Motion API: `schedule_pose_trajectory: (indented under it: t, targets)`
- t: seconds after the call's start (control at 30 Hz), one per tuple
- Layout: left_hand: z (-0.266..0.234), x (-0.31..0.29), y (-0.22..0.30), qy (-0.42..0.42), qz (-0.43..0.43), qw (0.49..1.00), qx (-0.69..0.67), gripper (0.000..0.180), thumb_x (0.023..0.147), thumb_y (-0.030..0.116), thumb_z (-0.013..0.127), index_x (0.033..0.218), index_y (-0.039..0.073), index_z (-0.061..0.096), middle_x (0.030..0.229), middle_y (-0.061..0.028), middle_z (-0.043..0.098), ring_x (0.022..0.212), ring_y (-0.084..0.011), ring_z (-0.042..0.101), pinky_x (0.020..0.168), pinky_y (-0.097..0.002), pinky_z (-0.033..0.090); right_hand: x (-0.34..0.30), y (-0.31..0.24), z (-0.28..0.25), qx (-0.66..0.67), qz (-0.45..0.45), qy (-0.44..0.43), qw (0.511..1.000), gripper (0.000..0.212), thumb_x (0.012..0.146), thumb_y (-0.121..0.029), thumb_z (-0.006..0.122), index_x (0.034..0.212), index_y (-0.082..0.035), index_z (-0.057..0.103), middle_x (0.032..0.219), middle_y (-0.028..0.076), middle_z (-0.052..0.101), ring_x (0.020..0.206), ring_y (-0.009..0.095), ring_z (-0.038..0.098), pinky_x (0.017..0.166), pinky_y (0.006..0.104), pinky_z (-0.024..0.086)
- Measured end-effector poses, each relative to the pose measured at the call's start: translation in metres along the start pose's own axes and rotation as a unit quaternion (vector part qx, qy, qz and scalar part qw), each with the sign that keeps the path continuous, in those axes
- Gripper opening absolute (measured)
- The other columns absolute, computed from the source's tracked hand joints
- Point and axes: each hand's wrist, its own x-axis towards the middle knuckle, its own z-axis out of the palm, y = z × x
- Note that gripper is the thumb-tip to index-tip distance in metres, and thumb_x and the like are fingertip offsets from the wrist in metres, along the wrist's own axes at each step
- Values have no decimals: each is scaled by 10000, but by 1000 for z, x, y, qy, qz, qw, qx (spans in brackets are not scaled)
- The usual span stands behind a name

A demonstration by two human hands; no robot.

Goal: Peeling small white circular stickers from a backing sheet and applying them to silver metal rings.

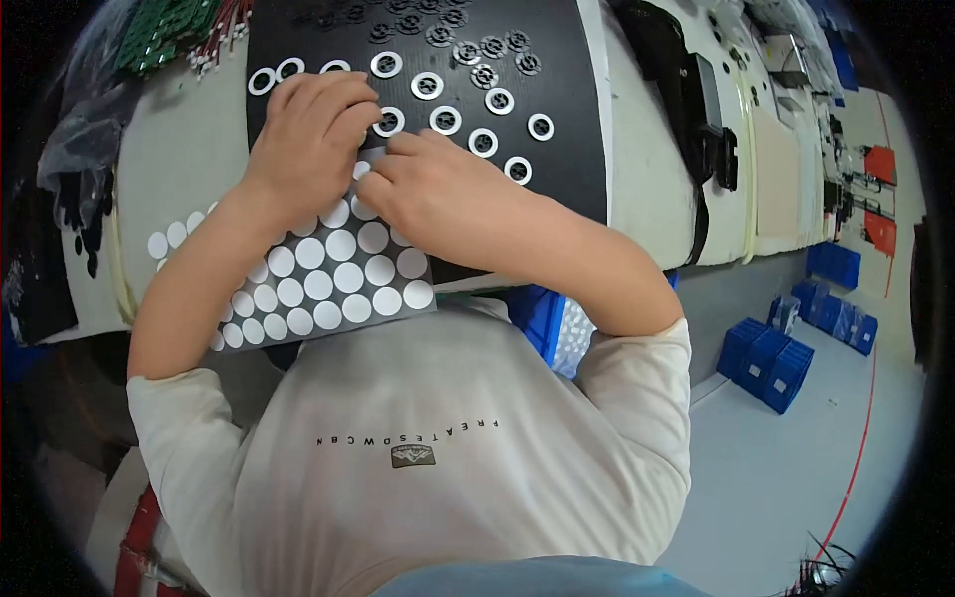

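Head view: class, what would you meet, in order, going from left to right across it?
Stacked green boards → bare left hand → bare right hand → rightmost round black disc with white ring → largest stack of blue plastic crates.

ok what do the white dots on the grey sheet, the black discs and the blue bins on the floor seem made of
White dots: perhaps paper or thin plastic film, matte; they look flat, evenly white, without strong glare.
Black discs: probably moulded plastic, low sheen; they share similar cut-outs.
Blue bins: likely hard plastic, with solid colour and stiff-looking walls; finish too small to judge.
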Motion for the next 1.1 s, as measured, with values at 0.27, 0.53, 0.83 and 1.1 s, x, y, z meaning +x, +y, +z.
schedule_pose_trajectory:
  t: [0.27, 0.53, 0.83, 1.1]
  targets:
    - [-2, 2, -2, -9, 21, 1000, 14, 336, 771, 56, 653, 1103, 91, 619, 1188, -57, 627, 1222, -260, 582, 1068, -440, 360, 7, 4, -10, -17, -18, -76, 997, 107, 816, -82, 636, 893, -19, 595, 819, 108, 667, 850, 286, 657, 823, 380, 517]
    - [-13, 13, 14, -32, 49, 995, 85, 161, 814, 123, 616, 972, 99, 639, 1084, -24, 629, 1097, -211, 597, 1009, -387, 385, -76, 33, -116, 246, 179, 208, 930, 390, 931, 78, 631, 1319, 42, 612, 984, 24, 607, 843, 90, 561, 736, 231, 472]
    - [-37, 23, 24, -159, -66, 983, -65, 126, 788, 118, 673, 890, 52, 639, 906, -75, 640, 696, -272, 647, 604, -402, 520, -30, 122, -27, 283, 407, 174, 851, 311, 989, -143, 685, 1253, 15, 643, 1004, 11, 685, 868, 66, 616, 745, 217, 505]
    - [-48, 21, 32, -387, -108, 906, -131, 296, 868, 293, 706, 949, 23, 613, 832, -130, 626, 705, -326, 654, 628, -431, 544, -28, 124, -15, 281, 428, 134, 849, 302, 984, -152, 692, 1236, 5, 640, 1021, 29, 710, 872, 73, 651, 714, 228, 526]
